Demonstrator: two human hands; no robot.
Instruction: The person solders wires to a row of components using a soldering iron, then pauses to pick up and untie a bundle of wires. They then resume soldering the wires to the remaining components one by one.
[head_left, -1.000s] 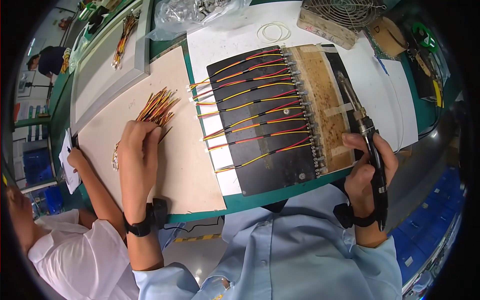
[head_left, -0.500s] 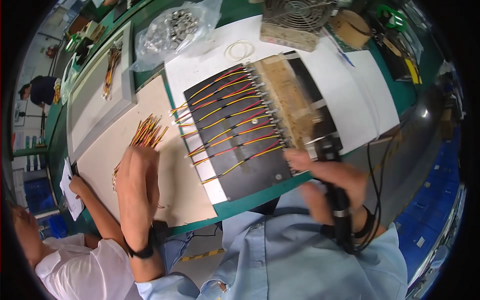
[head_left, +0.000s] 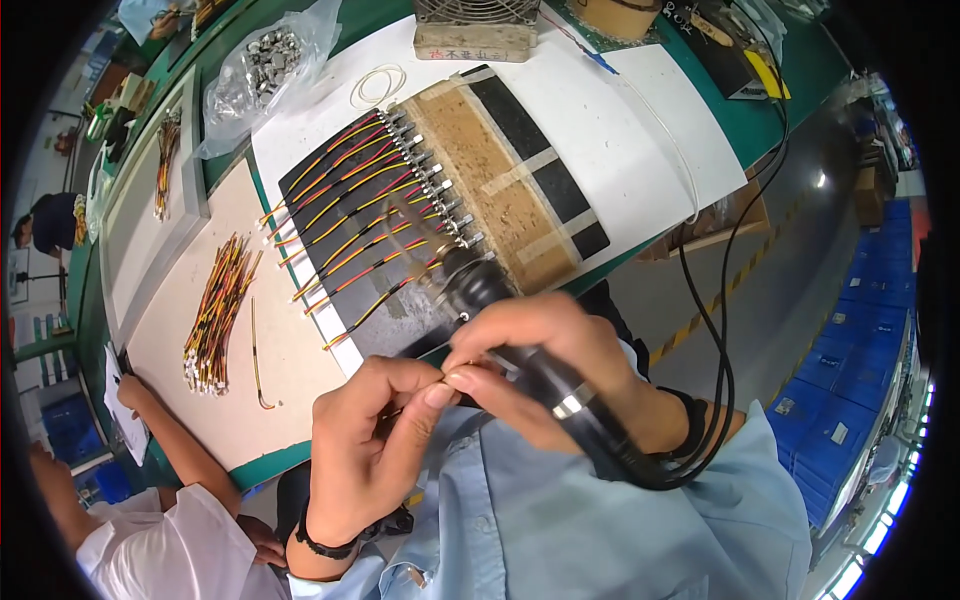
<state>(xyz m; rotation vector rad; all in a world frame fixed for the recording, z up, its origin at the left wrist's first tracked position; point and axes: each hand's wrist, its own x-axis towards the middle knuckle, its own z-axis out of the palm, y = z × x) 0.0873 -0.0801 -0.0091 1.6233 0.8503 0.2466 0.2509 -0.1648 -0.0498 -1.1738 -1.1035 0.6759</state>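
My right hand is wrapped round a black corded hand tool, whose blurred front end lies over the board. My right thumb and forefinger meet the fingertips of my left hand in front of my shirt. Something thin is pinched there, mostly hidden by the fingers. Just beyond, a black board carries a row of red, yellow and black wires, which run to small metal connectors along a brown strip. On a beige sheet lie a wire bundle and one separate wire.
A clear bag of metal parts, a coil of thin white tubing and a fan are at the back. A grey-framed tray stands left. Another person's hand rests on paper. Black cords hang on the right.
My left hand has left the wire bundle and come right, to meet my right hand. The tool has swung leftward over the board. One wire now lies apart from the bundle.
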